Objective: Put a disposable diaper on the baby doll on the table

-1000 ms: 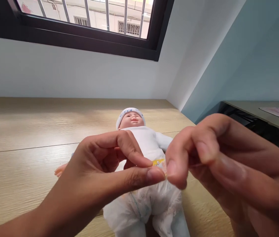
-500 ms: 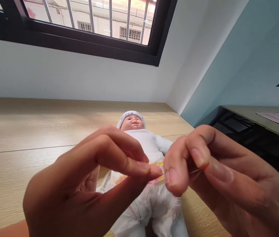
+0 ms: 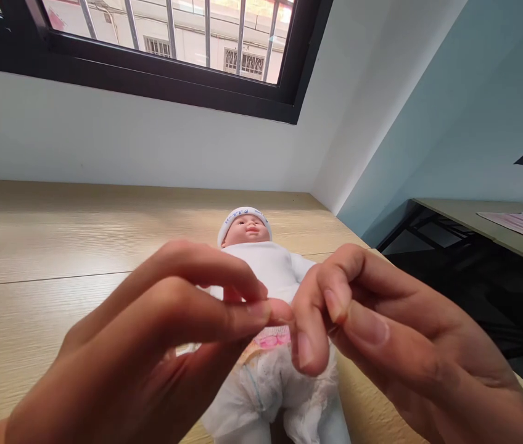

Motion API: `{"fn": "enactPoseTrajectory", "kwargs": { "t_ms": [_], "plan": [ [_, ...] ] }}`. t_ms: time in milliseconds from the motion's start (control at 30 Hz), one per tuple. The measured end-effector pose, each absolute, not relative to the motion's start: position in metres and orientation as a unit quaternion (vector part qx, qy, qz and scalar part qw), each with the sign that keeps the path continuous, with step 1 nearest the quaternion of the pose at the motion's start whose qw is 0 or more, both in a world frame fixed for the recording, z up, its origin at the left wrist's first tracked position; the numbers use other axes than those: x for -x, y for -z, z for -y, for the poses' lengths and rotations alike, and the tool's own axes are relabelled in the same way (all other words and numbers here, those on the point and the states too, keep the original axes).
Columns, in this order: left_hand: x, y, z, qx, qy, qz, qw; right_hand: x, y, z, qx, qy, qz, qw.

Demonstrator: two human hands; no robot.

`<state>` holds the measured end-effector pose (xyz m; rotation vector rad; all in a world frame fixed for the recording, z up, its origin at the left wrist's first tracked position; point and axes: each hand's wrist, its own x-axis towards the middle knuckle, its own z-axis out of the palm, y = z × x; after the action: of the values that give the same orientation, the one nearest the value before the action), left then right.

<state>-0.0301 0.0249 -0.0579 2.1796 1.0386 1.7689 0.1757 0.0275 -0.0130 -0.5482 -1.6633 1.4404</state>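
Observation:
A baby doll (image 3: pixel 261 259) in a white top and a printed white cap (image 3: pixel 238 214) lies on its back on the wooden table. A white diaper (image 3: pixel 266 376) with a pink and yellow printed waistband is around its hips. Above the doll's waist, my left hand (image 3: pixel 150 345) is closed, thumb and forefinger pressed together. My right hand (image 3: pixel 391 333) is also pinched, its fingertips almost meeting the left ones. Whatever lies between the fingers is too thin and too covered to make out. Both hands hide parts of the doll's belly and arms.
The wooden table (image 3: pixel 49 240) reaches back to a white wall under a barred window (image 3: pixel 169 37). To the right stands a second, dark-framed table (image 3: pixel 465 213) with a pink patterned sheet (image 3: pixel 520 225) on it.
Both hands have shifted left, the right one further, and they are closer together. Thin strands seen earlier by my right fingertips are now barely visible. The doll lies as before.

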Motion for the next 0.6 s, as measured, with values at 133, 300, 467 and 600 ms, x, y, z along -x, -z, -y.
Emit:
{"fn": "enactPoseTrajectory", "kwargs": {
  "t_ms": [133, 300, 467, 600],
  "plan": [
    [0.036, 0.065, -0.023, -0.725, -0.606, -0.327, 0.007, -0.178, 0.013, -0.025, 0.231, -0.601, 0.629, 0.435],
    [0.024, 0.053, -0.025, -0.694, -0.642, -0.293, 0.144, -0.175, 0.018, -0.023, 0.23, -0.589, 0.637, 0.44],
    [0.006, 0.038, -0.024, -0.575, -0.664, -0.258, 0.403, -0.169, 0.021, -0.02, 0.205, -0.535, 0.674, 0.466],
    [0.005, 0.035, -0.022, -0.489, -0.589, -0.181, 0.617, -0.166, 0.018, -0.017, 0.191, -0.503, 0.691, 0.483]
  ]
}}
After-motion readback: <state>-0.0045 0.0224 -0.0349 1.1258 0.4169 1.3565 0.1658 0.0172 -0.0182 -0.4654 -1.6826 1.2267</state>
